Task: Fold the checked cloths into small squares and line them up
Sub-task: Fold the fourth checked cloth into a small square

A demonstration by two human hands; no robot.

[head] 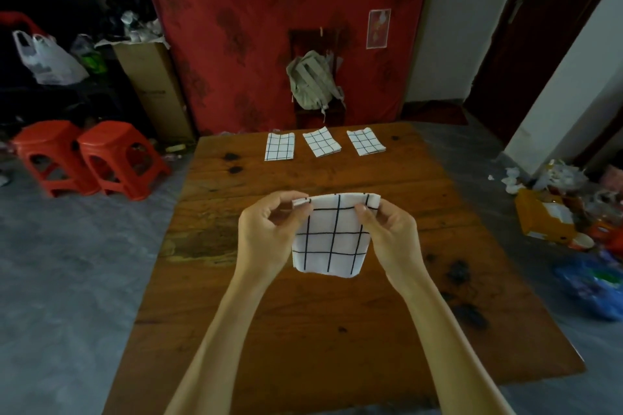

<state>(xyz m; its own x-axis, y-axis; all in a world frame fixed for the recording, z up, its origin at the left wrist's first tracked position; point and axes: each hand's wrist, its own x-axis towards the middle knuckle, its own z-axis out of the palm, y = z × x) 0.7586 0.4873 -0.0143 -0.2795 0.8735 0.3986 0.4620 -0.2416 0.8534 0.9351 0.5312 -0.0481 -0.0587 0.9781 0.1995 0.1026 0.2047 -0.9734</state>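
One wooden table (337,330) fills the centre and lower part of the frame, with dark stains on its right side and near its upper left corner. Behind it, a red patterned hanging (269,10) covers the upper centre. Two red stools (91,158) stand side by side at the left of the frame, apart from the table. A grey-green backpack (312,81) rests on a dark chair (320,111) just beyond the far table edge, in the upper centre.

The checked cloth in work (332,236) is at the centre of the frame, held up above the table top. It is white with black grid lines, already folded down to a small piece, and its top edge is rolled over. The left hand (266,232) pinches the upper left corner between thumb and fingers. The right hand (391,232) pinches the upper right corner the same way. Both hands are closed on the cloth; the lower edge hangs free.

Three folded checked cloths lie in a row along the far table edge, apart from one another: left cloth (279,146), middle cloth (321,142), right cloth (365,142).
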